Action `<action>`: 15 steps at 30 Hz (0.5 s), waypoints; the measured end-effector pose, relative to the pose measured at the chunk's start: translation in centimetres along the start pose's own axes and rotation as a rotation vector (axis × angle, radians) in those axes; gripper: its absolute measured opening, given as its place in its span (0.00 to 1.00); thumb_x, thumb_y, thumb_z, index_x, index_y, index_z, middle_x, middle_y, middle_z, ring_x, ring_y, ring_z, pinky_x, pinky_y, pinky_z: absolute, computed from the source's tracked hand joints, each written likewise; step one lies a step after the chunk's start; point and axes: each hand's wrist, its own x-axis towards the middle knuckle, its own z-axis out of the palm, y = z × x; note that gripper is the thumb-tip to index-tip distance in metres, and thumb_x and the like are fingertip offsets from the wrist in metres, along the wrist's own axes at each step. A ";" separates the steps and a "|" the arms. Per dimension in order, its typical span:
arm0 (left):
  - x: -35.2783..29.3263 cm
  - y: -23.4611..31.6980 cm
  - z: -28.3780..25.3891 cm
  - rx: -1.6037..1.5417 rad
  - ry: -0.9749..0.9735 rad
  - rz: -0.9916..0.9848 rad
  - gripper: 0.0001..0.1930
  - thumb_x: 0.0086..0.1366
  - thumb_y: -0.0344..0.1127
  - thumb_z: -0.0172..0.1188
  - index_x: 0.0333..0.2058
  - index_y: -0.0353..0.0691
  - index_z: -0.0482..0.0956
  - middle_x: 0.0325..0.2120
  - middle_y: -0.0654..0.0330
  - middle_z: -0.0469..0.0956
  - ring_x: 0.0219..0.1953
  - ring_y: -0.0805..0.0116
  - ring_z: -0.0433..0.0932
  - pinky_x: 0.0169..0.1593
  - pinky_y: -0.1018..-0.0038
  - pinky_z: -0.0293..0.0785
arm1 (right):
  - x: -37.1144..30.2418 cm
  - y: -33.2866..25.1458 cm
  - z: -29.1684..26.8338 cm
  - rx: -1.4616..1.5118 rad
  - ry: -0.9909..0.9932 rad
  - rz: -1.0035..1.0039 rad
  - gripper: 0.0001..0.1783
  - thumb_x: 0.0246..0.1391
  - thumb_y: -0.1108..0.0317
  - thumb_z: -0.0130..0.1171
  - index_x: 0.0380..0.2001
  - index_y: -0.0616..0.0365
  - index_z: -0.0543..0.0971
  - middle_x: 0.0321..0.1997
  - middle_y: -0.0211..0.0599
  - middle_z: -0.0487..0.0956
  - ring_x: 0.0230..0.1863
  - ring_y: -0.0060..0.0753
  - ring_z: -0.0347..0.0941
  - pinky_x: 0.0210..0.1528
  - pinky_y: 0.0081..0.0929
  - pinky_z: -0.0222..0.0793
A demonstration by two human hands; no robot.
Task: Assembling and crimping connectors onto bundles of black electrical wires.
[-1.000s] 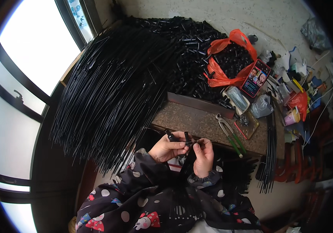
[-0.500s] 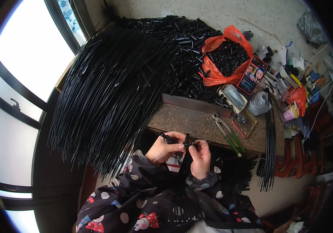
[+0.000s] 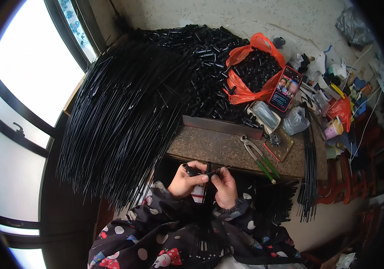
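Observation:
In front of the table edge my two hands meet, fingertips nearly touching. My left hand (image 3: 184, 183) is closed round a short black tubular part (image 3: 191, 170), its round end poking out beside the index finger. A slim black rod (image 3: 208, 171) stands upright between the hands, against the left fingertips. With thumb and forefinger, my right hand (image 3: 226, 189) pinches several thin wire pins (image 3: 222, 169), which fan out past the fingers. One thin pin seems to reach across to the rod; its exact seat is too small to tell.
Long black rods (image 3: 115, 116) overhang the table on the left. Black tubular parts (image 3: 207, 67) heap behind a metal strip (image 3: 222, 127). Nearby are a red bag (image 3: 241, 95) of black pieces, a phone (image 3: 286, 88), a pin tray (image 3: 266, 116), green-handled pincers (image 3: 259, 159) and more rods (image 3: 308, 179).
Both hands have shifted slightly left and down in the picture, still close together. The black rod between them now stands nearer the left fingertips. The whole table view has shifted slightly.

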 end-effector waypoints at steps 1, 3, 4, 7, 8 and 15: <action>-0.1 0.6 0.4 0.303 0.052 0.005 0.14 0.50 0.24 0.63 0.37 0.32 0.75 0.34 0.56 0.77 0.36 0.70 0.76 0.40 0.76 0.71 | -0.1 -0.1 0.4 0.001 0.051 -0.032 0.06 0.53 0.71 0.56 0.34 0.56 0.71 0.36 0.28 0.75 0.38 0.18 0.69 0.43 0.19 0.66; 0.6 2.9 2.0 1.210 -0.037 0.498 0.12 0.50 0.25 0.63 0.35 0.31 0.76 0.31 0.58 0.77 0.32 0.69 0.75 0.37 0.77 0.70 | -0.1 0.0 0.0 0.041 0.078 -0.042 0.06 0.53 0.70 0.56 0.35 0.55 0.72 0.36 0.25 0.75 0.40 0.17 0.69 0.47 0.19 0.62; 0.6 3.1 2.0 1.211 -0.039 0.499 0.12 0.50 0.25 0.63 0.35 0.31 0.76 0.31 0.58 0.77 0.32 0.69 0.75 0.37 0.77 0.70 | 0.0 0.1 -0.3 0.042 0.078 -0.045 0.06 0.53 0.70 0.56 0.35 0.55 0.72 0.36 0.25 0.75 0.40 0.17 0.69 0.47 0.19 0.62; 0.9 3.5 1.3 0.910 -0.129 0.264 0.11 0.51 0.26 0.62 0.34 0.30 0.76 0.28 0.57 0.75 0.30 0.67 0.76 0.33 0.75 0.70 | 0.3 0.1 -0.9 0.080 0.031 0.032 0.11 0.52 0.66 0.57 0.38 0.57 0.72 0.35 0.29 0.75 0.38 0.22 0.71 0.45 0.22 0.65; 0.7 3.6 1.0 0.912 -0.129 0.263 0.11 0.51 0.26 0.62 0.34 0.30 0.76 0.28 0.57 0.75 0.30 0.67 0.76 0.33 0.75 0.70 | 0.3 0.0 -1.0 0.095 -0.090 0.110 0.14 0.52 0.64 0.57 0.39 0.59 0.72 0.34 0.32 0.75 0.37 0.26 0.72 0.43 0.25 0.67; 1.3 5.7 -0.3 0.790 -0.270 0.003 0.08 0.52 0.27 0.63 0.32 0.32 0.77 0.31 0.57 0.75 0.35 0.66 0.74 0.41 0.74 0.68 | 0.0 0.3 -1.1 0.145 -0.224 0.276 0.19 0.50 0.59 0.59 0.41 0.59 0.71 0.32 0.42 0.76 0.35 0.38 0.75 0.38 0.34 0.72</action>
